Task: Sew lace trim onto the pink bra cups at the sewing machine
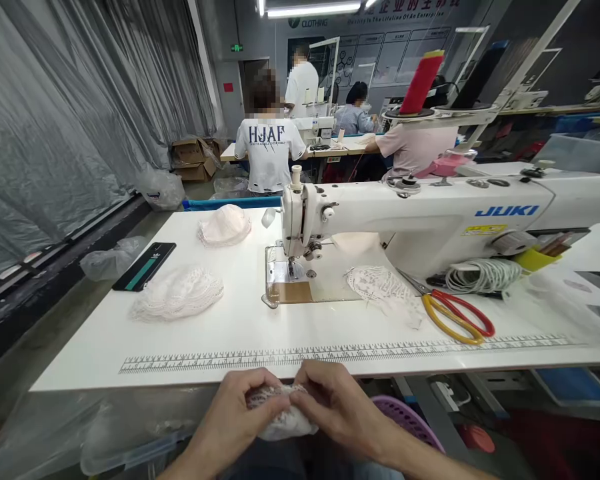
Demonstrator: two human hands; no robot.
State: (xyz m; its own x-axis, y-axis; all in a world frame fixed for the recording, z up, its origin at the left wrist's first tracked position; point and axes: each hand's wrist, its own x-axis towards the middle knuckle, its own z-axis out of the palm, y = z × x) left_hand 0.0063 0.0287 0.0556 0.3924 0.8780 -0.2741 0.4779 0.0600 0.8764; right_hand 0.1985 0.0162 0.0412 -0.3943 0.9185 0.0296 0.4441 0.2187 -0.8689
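Just in front of the table's near edge, my left hand (247, 407) and my right hand (330, 400) pinch a white lace fabric piece (287, 421) between thumbs and fingers. Both thumbs meet on its upper side; the other fingers are partly hidden behind it. Beyond them stands a white sewing machine (430, 213), its needle area over the metal plate. To the left on the table lie a stack of white lace pieces (180, 293) and a pale pink cup-shaped piece (225, 225). More lace (377, 283) rests right of the needle plate.
Scissors with red and yellow handles (457, 317) lie right of the lace. A printed ruler (280, 357) runs along the table's front. A black-and-green card (146, 267) is at the left edge. A purple basket (410, 421) sits below. Several people work at machines behind.
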